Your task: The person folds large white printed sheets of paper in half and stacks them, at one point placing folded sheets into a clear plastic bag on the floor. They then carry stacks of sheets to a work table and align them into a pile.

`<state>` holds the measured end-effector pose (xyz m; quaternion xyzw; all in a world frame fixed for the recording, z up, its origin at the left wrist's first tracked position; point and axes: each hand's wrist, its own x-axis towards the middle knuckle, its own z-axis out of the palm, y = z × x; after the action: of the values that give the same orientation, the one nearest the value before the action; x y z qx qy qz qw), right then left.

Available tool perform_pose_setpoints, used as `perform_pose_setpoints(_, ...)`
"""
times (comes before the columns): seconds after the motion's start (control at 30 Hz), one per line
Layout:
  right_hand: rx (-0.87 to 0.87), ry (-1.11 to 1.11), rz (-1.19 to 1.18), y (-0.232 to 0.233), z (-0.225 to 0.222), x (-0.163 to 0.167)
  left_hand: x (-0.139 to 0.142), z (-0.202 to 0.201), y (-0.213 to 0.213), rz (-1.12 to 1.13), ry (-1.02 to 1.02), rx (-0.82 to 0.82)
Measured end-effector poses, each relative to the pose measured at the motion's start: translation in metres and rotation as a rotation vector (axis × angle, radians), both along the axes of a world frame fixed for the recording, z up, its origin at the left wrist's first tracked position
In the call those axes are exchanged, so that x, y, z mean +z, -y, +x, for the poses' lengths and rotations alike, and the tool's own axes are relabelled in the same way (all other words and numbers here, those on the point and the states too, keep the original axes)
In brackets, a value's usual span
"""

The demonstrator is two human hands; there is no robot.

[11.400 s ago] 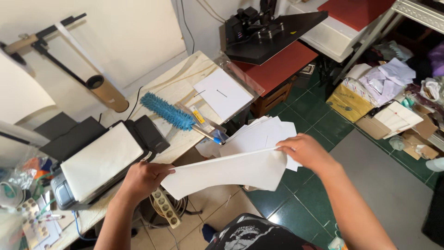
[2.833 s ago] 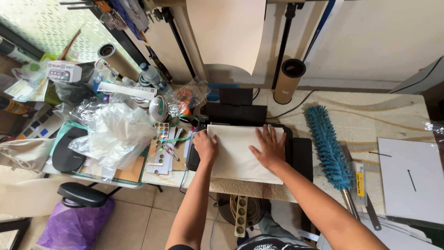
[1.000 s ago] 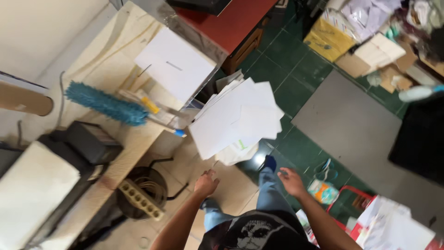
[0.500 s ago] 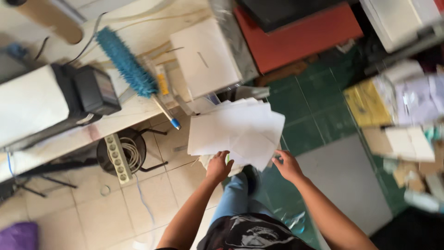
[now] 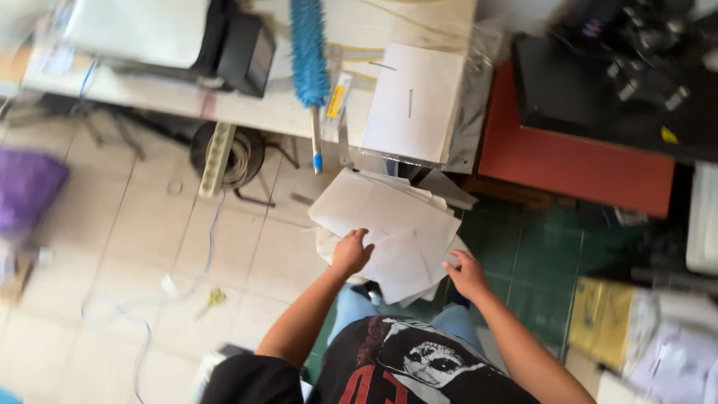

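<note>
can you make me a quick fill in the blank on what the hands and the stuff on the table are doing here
1. Both hands, left hand and right hand, touch a loose stack of white ____.
2. The duster on the table has ____ bristles.
3. The cabinet beside the table is ____.
4. The floor under the paper stack changes from beige tiles to ____ tiles.

Missing words: paper sheets; blue; red; green

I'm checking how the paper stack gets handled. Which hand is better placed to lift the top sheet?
Probably the left hand: its fingers rest on top of the loose white sheets, near the middle. The right hand only touches the stack's right edge, better suited to steadying it.
</note>
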<state>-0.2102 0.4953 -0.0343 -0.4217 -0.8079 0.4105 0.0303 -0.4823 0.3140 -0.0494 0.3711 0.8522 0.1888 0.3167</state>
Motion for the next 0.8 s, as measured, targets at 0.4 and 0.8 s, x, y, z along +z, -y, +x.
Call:
perform_pose_setpoints(0.4, 0.638, 0.066, -0.062, -0.102, 0.029, -0.012, 0.012, 0.175, 0.026, -0.178, -0.089, 0.497)
perform_pose_setpoints(0.8, 0.674, 0.16, -0.181, -0.008, -0.004, -0.109, -0.124, 0.233, 0.011, -0.106, 0.119, 1.185)
